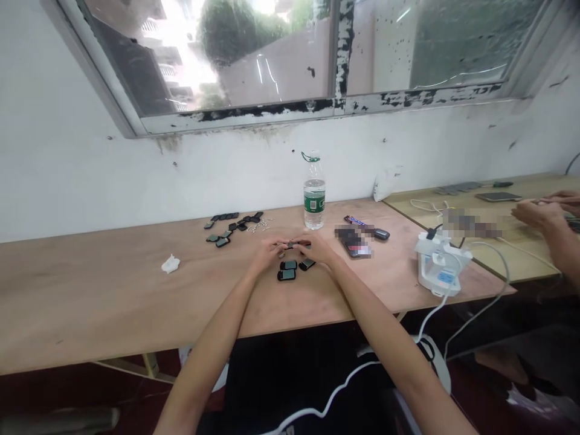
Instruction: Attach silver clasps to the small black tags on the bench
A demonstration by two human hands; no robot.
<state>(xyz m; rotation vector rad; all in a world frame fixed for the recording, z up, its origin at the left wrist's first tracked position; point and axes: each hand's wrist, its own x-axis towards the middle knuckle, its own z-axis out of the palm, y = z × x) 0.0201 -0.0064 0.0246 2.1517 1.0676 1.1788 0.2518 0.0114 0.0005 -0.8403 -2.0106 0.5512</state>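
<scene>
Above the wooden table, my left hand [270, 249] and my right hand [316, 249] meet with closed fingers around one small black casing [291, 245]. Its kind is too small to make out, and fingers hide most of it. Just in front of the hands lie a black piece with a grey panel [288, 265], a similar one [286, 275] nearer me, and a third, tilted one [307, 264] on the right. Farther left are several more black pieces [242, 222], with small whitish bits [259, 225] scattered beside them.
A water bottle [314, 202] stands near the wall. To the right lie a snack bar [357, 222], a phone [353, 241], a dark fob-like item [381, 234] and a white power strip [438, 266] with cables. Crumpled tissue [171, 264] is left. A co-worker's hands [544, 211] work far right.
</scene>
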